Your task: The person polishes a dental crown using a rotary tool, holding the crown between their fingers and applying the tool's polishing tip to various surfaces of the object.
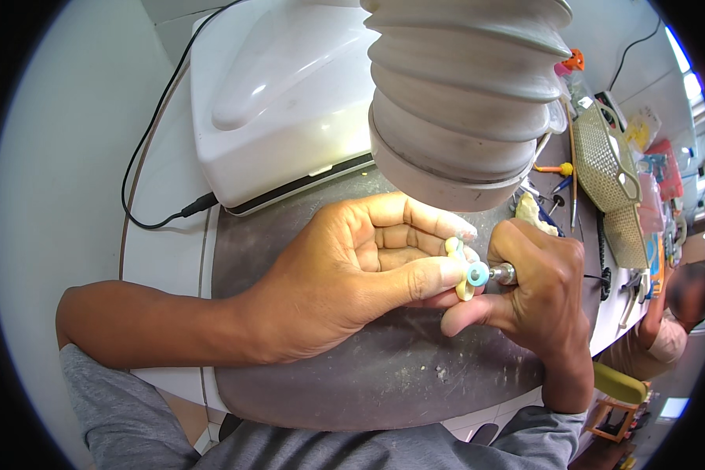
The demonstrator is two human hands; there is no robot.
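Note:
My left hand [321, 274] pinches a small, curved, pale yellow piece [465, 292] between thumb and fingertips; its exact kind is hard to make out. Around the metal nose of a rotary handpiece [504, 273] my right hand [544, 282] is closed, hiding most of the tool's body. A light blue grinding wheel [478, 272] on its tip sits against or right in front of the yellow piece, close to my left thumb. Both hands are above a dusty grey mat [352, 384], and pale dust coats a left fingertip.
A wide ribbed hose [462, 94] hangs just beyond my hands. Behind on the left stands a white machine [290, 102] with a black cable [150, 129]. At right are an off-white plaster lump [531, 211], small tools, a woven basket [607, 153] and another person [670, 333].

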